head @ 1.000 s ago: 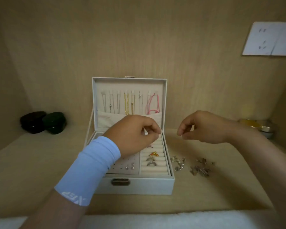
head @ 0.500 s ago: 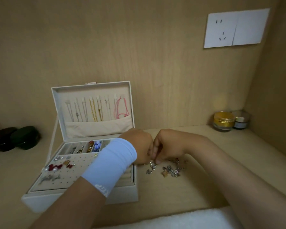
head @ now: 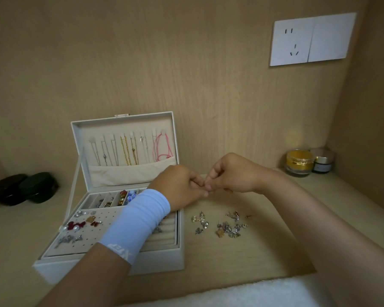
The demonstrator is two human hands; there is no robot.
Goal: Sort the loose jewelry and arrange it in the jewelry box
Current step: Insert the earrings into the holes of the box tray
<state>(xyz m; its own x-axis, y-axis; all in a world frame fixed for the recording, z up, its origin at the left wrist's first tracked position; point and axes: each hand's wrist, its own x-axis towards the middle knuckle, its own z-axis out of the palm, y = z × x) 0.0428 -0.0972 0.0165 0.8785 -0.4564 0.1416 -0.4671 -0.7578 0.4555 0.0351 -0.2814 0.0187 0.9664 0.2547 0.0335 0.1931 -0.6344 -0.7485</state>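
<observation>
Silver- and gold-toned loose jewelry (head: 227, 227) lies scattered on the wooden surface (head: 242, 258), just right of the open jewelry box (head: 162, 262). Above and behind the scatter, your left hand (head: 180, 188) and right hand (head: 233, 173) meet with fingers curled and fingertips (head: 208, 187) touching. Each grip is narrow, but what it holds, if anything, cannot be told; nothing shows between the tips.

Likely hazards:
- A tiny piece or backing pinched there could slip out as you part your hands, fall into the scatter and be lost among look-alikes, or roll off the front edge.
- Your left forearm, in its pale blue sleeve (head: 140, 220), crosses over the box, so a low sweep could knock pieces seated on the earring board (head: 102, 227).
- Reaching down blind into the scatter could tangle posts and hooks together.
</observation>
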